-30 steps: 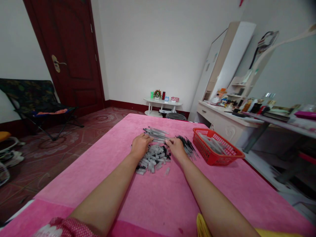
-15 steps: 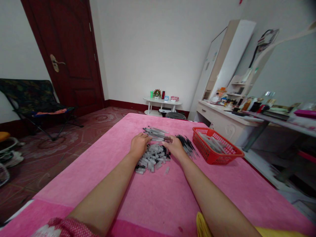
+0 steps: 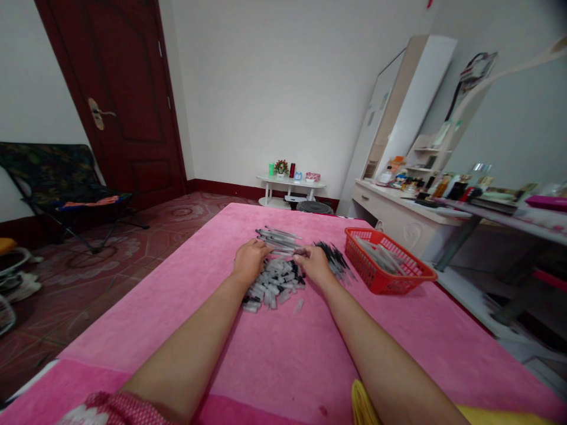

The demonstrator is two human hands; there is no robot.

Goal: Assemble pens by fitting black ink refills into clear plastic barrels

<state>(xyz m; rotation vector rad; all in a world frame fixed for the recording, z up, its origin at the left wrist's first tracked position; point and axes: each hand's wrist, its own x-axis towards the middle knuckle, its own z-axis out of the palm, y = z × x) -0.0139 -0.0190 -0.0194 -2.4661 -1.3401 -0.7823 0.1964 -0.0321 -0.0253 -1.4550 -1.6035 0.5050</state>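
Between my two hands a clear pen lies crosswise, one end at each hand. My left hand is closed, its thumb and fingers pinching the pen's left end. My right hand pinches at the right end, partly hiding it. Just beyond the hands is a row of clear pens lying side by side. A heap of clear and black pen caps spreads on the near side, between my wrists. Thin black-tipped refills lie in a bunch right of my right hand.
A red plastic basket holding clear pen barrels stands on the right of the pink-covered table. Yellow cloth lies by my right forearm. A cluttered dresser is at right, a folding chair at left.
My right hand's fingers have shifted very slightly on the pen. The view has moved a little; the piles and basket stay as they were.
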